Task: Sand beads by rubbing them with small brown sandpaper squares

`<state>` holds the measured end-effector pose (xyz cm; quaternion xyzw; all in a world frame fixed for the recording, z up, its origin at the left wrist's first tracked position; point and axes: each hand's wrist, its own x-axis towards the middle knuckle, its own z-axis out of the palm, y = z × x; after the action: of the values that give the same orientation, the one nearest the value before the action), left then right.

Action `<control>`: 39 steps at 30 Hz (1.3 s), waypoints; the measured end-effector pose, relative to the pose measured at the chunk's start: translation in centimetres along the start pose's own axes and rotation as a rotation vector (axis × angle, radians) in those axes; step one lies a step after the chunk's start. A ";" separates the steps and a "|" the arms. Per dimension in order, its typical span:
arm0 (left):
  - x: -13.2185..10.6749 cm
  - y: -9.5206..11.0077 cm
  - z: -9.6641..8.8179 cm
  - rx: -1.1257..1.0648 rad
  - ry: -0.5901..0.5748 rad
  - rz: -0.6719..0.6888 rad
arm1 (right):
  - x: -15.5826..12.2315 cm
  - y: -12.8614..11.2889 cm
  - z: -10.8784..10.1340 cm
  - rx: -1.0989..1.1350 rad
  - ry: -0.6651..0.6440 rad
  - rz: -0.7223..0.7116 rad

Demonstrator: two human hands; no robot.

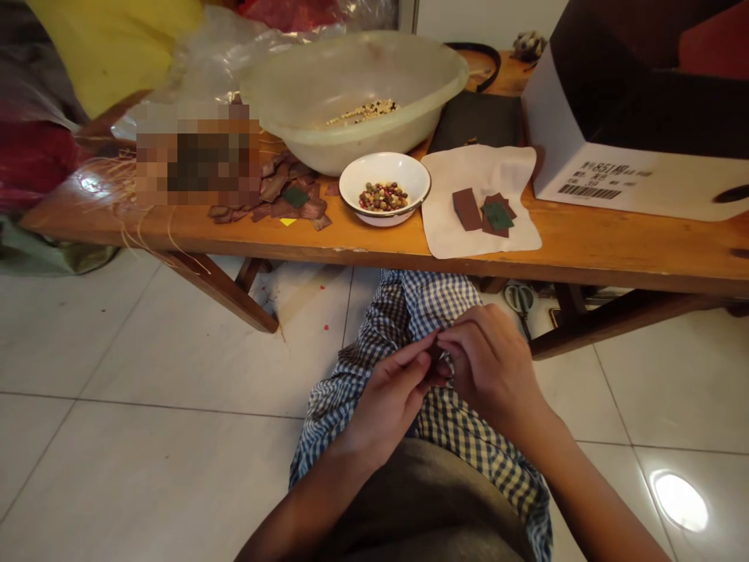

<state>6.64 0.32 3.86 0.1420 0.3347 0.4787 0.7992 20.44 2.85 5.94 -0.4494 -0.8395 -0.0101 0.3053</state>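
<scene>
Above my lap, my left hand (395, 398) pinches a small dark brown piece (436, 351) between thumb and fingers. My right hand (491, 363) meets it from the other side, its closed fingertips at the piece's upper edge. Most of the piece is hidden by my fingers. On the bench in front, flat brown pieces (466, 209) and a dark green piece (498, 217) lie on a pale cloth (441, 238). To the left of the cloth, a white enamel bowl (358, 183) holds many small mixed-colour beads (383, 197).
A large translucent basin (298, 117) with pale and dark beads stands behind the bowl. More brown pieces (286, 195) are piled left on the wooden bench (363, 254), near loose strings (117, 183). A white box (632, 179) stands right; scissors (520, 300) show below.
</scene>
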 end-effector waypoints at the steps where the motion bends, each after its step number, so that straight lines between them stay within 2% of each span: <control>1: 0.0 0.0 0.0 0.001 0.010 0.001 | 0.1 0.1 0.0 -0.026 0.019 -0.001; 9: 0.1 0.1 0.4 -0.005 0.010 -0.019 | 0.0 0.3 0.2 0.039 -0.006 0.006; 14: 0.2 0.0 0.3 -0.095 0.054 -0.072 | -0.1 0.6 1.1 0.239 -0.013 0.083; 16: 0.4 -0.1 -0.1 -0.143 0.085 -0.080 | -0.4 1.1 1.6 0.370 -0.015 0.152; 19: 1.1 0.0 -1.5 -0.163 0.167 -0.085 | -1.4 2.8 2.8 0.519 0.033 0.391; 21: 1.7 0.4 -2.6 -0.163 0.224 -0.074 | -2.4 4.4 3.7 0.535 0.095 0.537; 24: 2.5 1.2 -4.0 -0.184 0.273 -0.034 | -3.9 6.5 4.8 0.506 0.114 0.593; 28: 3.1 1.9 -4.8 -0.190 0.293 -0.009 | -4.9 7.0 4.9 0.429 -0.009 0.554; 33: 3.2 1.8 -4.9 -0.196 0.291 -0.017 | -5.1 4.2 4.2 0.273 -0.316 0.386; 35: 3.2 1.6 -4.8 -0.197 0.286 -0.022 | -5.2 3.1 4.4 0.154 -0.371 0.370; 39: 3.1 1.3 -4.6 -0.189 0.284 -0.028 | -5.5 1.9 5.0 -0.047 -0.390 0.384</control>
<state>3.61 3.18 -0.03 -0.0075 0.3995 0.5122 0.7603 21.61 1.39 -1.50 -0.6005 -0.7815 0.1154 0.1236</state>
